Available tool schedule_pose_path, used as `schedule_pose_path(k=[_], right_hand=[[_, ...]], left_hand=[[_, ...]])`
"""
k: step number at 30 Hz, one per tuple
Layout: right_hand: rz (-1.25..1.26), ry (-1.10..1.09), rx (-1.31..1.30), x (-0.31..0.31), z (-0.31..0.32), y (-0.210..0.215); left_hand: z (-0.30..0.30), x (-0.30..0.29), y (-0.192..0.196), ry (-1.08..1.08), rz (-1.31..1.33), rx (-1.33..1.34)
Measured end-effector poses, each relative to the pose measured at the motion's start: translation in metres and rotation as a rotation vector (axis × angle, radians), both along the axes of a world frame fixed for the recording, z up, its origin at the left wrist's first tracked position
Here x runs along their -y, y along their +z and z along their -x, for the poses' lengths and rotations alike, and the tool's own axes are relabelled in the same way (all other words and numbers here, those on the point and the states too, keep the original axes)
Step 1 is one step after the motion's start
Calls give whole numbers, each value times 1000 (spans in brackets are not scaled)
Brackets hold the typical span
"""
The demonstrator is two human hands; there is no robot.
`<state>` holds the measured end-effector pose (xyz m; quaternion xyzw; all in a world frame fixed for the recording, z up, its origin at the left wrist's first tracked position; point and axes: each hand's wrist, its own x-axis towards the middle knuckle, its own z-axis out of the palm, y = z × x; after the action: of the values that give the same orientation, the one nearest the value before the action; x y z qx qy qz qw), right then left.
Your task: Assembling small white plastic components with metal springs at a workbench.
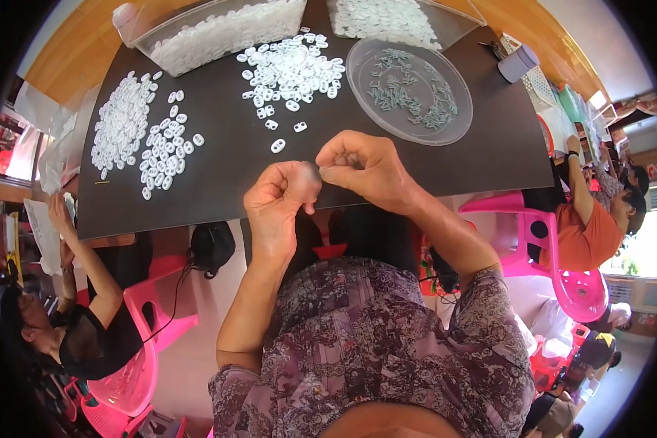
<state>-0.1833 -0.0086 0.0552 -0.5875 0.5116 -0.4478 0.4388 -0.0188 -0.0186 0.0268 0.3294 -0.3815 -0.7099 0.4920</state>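
Over the near edge of the dark table [219,157], my left hand [277,197] is closed, thumb against curled fingers. Touching or almost touching it, my right hand [369,169] is pinched, thumb to fingertips. Whatever lies between the fingers is too small and blurred to name. Just beyond my hands lies a single white oval piece with two holes [278,146]. Farther off spreads a heap of similar white pieces [292,69]. Beyond my right hand, a round clear plastic lid [358,91] holds many small grey-green pins or screws [390,95].
Two more piles of white oval pieces, one large [122,120] and one smaller [166,150], lie at left. Clear bins [142,45] full of white parts stand at the back. A purple-grey cup [518,64] is back right. People sit on both sides; a pink chair [522,233] stands right.
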Motion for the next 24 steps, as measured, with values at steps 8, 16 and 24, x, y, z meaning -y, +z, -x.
schedule_pose_path(k=[8, 16, 24], right_hand=[[6, 32, -7, -1, -11, 1], [22, 49, -60, 1, -14, -1], [8, 58, -36, -2, -17, -3]], left_hand=[[-6, -3, -1, 11, 40, 77], [-10, -5, -2, 34, 81, 125], [-12, -7, -2, 24, 94, 172]])
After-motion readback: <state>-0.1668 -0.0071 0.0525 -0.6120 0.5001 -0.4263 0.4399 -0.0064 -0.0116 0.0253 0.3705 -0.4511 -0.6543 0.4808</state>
